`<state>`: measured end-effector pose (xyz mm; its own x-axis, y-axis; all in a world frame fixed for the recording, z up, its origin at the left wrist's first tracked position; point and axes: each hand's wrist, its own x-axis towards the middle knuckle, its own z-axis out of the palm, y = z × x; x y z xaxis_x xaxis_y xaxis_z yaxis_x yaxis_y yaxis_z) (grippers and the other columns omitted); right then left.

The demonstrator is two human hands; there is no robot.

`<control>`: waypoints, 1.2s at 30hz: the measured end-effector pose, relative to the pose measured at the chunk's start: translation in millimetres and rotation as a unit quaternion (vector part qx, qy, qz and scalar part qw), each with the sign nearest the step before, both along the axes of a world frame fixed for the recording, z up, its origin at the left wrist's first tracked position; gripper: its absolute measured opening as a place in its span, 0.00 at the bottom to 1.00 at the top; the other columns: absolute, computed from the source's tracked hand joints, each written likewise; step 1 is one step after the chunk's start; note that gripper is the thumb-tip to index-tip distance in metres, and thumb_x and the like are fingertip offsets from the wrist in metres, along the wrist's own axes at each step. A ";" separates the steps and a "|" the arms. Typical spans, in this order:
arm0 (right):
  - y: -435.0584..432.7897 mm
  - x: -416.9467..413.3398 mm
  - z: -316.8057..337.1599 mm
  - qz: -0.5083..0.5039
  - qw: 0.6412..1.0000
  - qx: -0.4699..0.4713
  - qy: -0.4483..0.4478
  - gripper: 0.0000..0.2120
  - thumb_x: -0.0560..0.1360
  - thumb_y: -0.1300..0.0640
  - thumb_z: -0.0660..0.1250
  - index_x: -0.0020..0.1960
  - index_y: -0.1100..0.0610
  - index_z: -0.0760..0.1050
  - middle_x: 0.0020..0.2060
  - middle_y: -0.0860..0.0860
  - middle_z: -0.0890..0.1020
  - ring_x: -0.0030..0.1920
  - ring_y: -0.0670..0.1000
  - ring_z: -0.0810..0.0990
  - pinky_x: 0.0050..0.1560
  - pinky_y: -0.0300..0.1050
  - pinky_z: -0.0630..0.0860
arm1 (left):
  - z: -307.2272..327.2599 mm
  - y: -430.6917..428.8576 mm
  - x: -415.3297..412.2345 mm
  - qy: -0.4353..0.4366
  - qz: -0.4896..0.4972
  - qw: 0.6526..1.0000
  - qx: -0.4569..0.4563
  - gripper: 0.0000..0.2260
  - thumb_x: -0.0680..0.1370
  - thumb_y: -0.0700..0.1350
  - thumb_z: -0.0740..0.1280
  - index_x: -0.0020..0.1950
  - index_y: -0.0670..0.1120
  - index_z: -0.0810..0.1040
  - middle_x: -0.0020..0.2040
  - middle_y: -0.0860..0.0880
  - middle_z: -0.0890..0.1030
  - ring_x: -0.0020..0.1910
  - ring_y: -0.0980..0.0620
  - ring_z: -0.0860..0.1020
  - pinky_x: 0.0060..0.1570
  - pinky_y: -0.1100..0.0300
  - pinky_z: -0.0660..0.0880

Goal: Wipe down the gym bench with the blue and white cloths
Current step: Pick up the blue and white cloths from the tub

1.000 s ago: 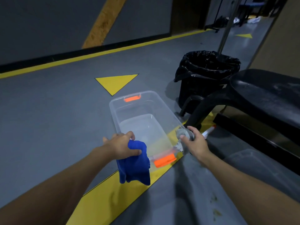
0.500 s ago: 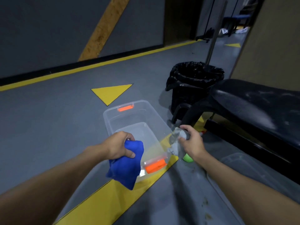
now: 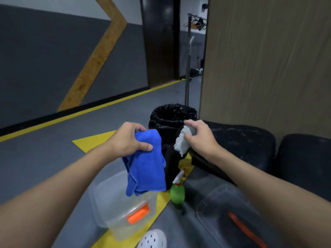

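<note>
Our left hand (image 3: 129, 138) clutches the blue towelling cloth (image 3: 146, 169), our right hand (image 3: 198, 138) the crumpled white cloth (image 3: 181, 143), fingers curled; we'd best flatten one onto the black padded bench (image 3: 241, 140)

Shoe (image 3: 153, 238) & lid (image 3: 220, 208) cut off at btm edge; bench (image 3: 241, 140) runs off rt.

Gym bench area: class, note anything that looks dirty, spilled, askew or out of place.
The black gym bench shows pale smears across its pad, so it looks unwiped. Nothing else stands out: the green spray bottle stands upright, with no spill visible.
</note>
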<state>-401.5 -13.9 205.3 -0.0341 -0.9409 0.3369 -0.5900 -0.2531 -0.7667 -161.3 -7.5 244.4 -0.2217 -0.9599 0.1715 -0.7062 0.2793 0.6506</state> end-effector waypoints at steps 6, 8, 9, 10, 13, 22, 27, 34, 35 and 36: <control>-64.8 -15.1 24.8 -0.044 0.998 -0.027 -0.034 0.27 0.74 0.62 0.66 0.73 0.57 0.68 0.64 0.52 0.71 0.66 0.51 0.71 0.68 0.44 0.66 | 10.7 -43.2 -38.5 0.038 -0.015 0.999 -0.031 0.14 0.64 0.44 0.81 0.47 0.50 0.84 0.40 0.52 0.84 0.43 0.51 0.82 0.47 0.48 0.80; -84.3 -19.1 21.8 -0.074 0.997 0.023 -0.004 0.27 0.74 0.58 0.68 0.73 0.53 0.68 0.66 0.50 0.71 0.68 0.52 0.70 0.69 0.48 0.64 | 18.2 -54.7 -42.2 0.051 -0.011 0.998 -0.040 0.14 0.64 0.44 0.81 0.48 0.50 0.84 0.40 0.52 0.84 0.43 0.51 0.82 0.46 0.49 0.80; -90.2 -22.8 17.8 -0.101 0.991 0.061 0.062 0.26 0.74 0.55 0.68 0.72 0.51 0.69 0.66 0.49 0.73 0.68 0.53 0.70 0.66 0.50 0.63 | 20.1 -60.5 -42.6 0.057 -0.009 0.997 -0.043 0.14 0.65 0.44 0.81 0.48 0.50 0.84 0.40 0.52 0.84 0.43 0.52 0.82 0.46 0.49 0.80; -94.4 -26.9 13.2 -0.125 0.979 0.095 0.133 0.24 0.74 0.53 0.67 0.70 0.48 0.72 0.65 0.48 0.75 0.67 0.53 0.70 0.61 0.51 0.62 | 21.1 -65.5 -42.3 0.061 -0.007 0.997 -0.043 0.14 0.65 0.44 0.81 0.48 0.50 0.84 0.40 0.52 0.84 0.43 0.52 0.82 0.46 0.50 0.80; -93.6 -36.8 7.9 -0.141 0.944 0.144 0.261 0.22 0.72 0.46 0.69 0.66 0.43 0.74 0.59 0.48 0.77 0.61 0.54 0.68 0.53 0.50 0.59 | 19.8 -76.6 -41.8 0.061 -0.014 0.998 -0.029 0.14 0.65 0.44 0.81 0.48 0.49 0.84 0.40 0.52 0.85 0.43 0.52 0.83 0.46 0.50 0.80; -63.9 -54.7 32.4 0.051 0.977 0.046 -0.201 0.26 0.73 0.41 0.70 0.65 0.53 0.75 0.54 0.51 0.83 0.58 0.48 0.81 0.61 0.44 0.73 | 55.5 -100.1 -79.2 0.107 -0.155 0.982 -0.010 0.14 0.66 0.44 0.80 0.49 0.48 0.85 0.43 0.51 0.86 0.43 0.57 0.83 0.46 0.58 0.80; -38.2 -58.5 43.9 0.086 0.957 0.044 -0.273 0.17 0.73 0.56 0.72 0.58 0.62 0.76 0.52 0.60 0.84 0.54 0.56 0.83 0.57 0.53 0.79 | 58.4 -116.2 -114.9 0.227 -0.239 0.943 0.043 0.13 0.68 0.44 0.79 0.52 0.46 0.84 0.45 0.47 0.86 0.48 0.49 0.84 0.50 0.53 0.81; -27.7 -91.1 19.1 -0.256 0.944 0.144 0.152 0.30 0.74 0.45 0.69 0.70 0.54 0.62 0.64 0.54 0.75 0.63 0.56 0.74 0.63 0.56 0.71 | -18.3 -165.1 -160.7 0.102 -0.199 0.975 -0.013 0.17 0.79 0.59 0.58 0.64 0.55 0.76 0.63 0.52 0.78 0.63 0.53 0.75 0.63 0.51 0.71; -26.9 -93.4 15.1 -0.274 0.913 0.125 0.276 0.34 0.74 0.42 0.66 0.74 0.53 0.57 0.68 0.53 0.69 0.68 0.56 0.66 0.68 0.57 0.65 | -36.6 -171.5 -160.8 -0.004 -0.206 0.978 -0.031 0.22 0.78 0.61 0.54 0.70 0.56 0.71 0.69 0.52 0.73 0.69 0.51 0.70 0.68 0.47 0.67; -27.7 -92.5 12.3 -0.260 0.904 0.072 0.332 0.35 0.75 0.40 0.64 0.76 0.52 0.55 0.71 0.52 0.64 0.72 0.55 0.61 0.70 0.56 0.60 | -52.6 -176.0 -160.4 -0.089 -0.211 0.973 -0.038 0.25 0.79 0.61 0.51 0.74 0.56 0.65 0.74 0.52 0.67 0.74 0.50 0.63 0.71 0.44 0.62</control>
<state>-494.0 -41.6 217.6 -0.3197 -0.8916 0.3208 -0.9426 0.2647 -0.2037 -321.7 -183.4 191.9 -0.6262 -0.7626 0.1622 -0.6170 0.6119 0.4948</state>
